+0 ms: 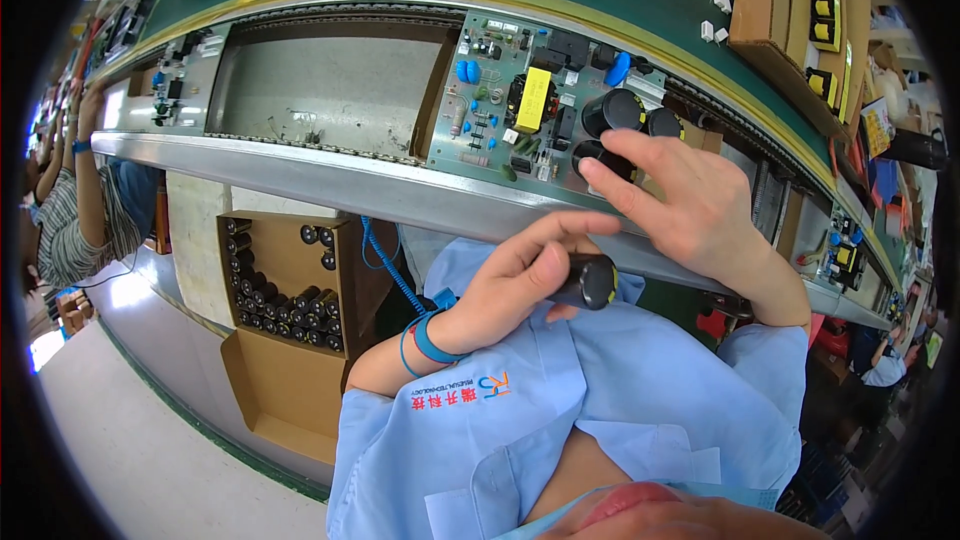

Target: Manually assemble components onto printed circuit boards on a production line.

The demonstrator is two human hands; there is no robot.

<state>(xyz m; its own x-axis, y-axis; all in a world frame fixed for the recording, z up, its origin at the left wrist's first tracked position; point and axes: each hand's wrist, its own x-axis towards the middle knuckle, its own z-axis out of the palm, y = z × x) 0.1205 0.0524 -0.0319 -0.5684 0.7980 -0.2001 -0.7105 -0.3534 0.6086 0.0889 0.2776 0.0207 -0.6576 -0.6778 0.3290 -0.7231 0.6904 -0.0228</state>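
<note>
One black capacitor (592,283) sat gripped in left hand (525,270), right hand (690,198) half-open at mounted capacitors (610,112) on circuit board (447,143), couldn't tell if gripping, open carton (272,258) stood left.

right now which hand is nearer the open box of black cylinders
Left. The left hand is right of the box; the right hand is farther right, at the circuit board.

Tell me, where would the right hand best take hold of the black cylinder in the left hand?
Probably by the round wall near its exposed end, coming from the right. The left hand covers the other end of the black cylinder, while this end juts out to the right. Its curved wall suits thumb and fingers on opposite sides.
</note>
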